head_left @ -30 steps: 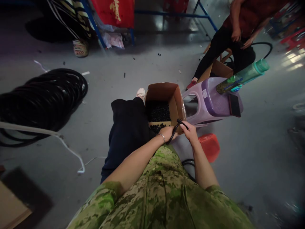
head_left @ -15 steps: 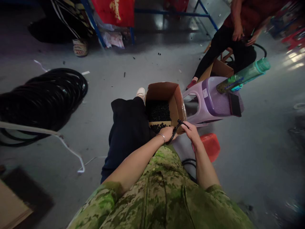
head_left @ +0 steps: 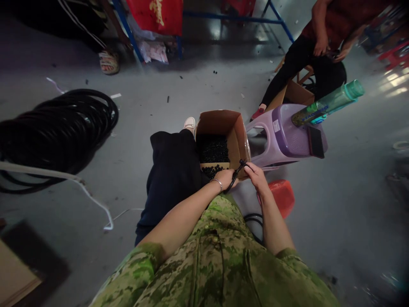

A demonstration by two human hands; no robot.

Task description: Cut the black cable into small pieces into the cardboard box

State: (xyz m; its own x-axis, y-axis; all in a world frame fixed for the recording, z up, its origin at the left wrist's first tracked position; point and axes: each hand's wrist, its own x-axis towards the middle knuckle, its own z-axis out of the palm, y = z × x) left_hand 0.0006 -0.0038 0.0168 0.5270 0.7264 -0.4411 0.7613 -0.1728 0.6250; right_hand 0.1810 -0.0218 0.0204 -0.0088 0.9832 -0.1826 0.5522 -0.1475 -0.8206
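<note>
A thin black hose (head_left: pixel 234 175) runs slantwise between my hands, just above the near edge of a cardboard box (head_left: pixel 238 143). My left hand (head_left: pixel 224 176), with a bracelet at its wrist, is closed around the hose. The fingers of my right hand (head_left: pixel 254 173) pinch its upper end, where a small dark part sticks up; I cannot make out its shape. Inside the box lie many small black pieces (head_left: pixel 213 149), split by a cardboard divider (head_left: pixel 215 165).
A lilac stool (head_left: pixel 271 132) beside the box bears a green bottle (head_left: pixel 329 103) and a dark flat object (head_left: pixel 315 141). A red stool (head_left: pixel 283 197) is near my right forearm. Coiled black hose (head_left: pixel 60 132) lies left. A seated co-worker (head_left: pixel 319 55) works at upper right.
Both hands keep their hold on the hose and have barely moved. At upper left, another person's arm has come down near the blue frame. The view has shifted slightly.
</note>
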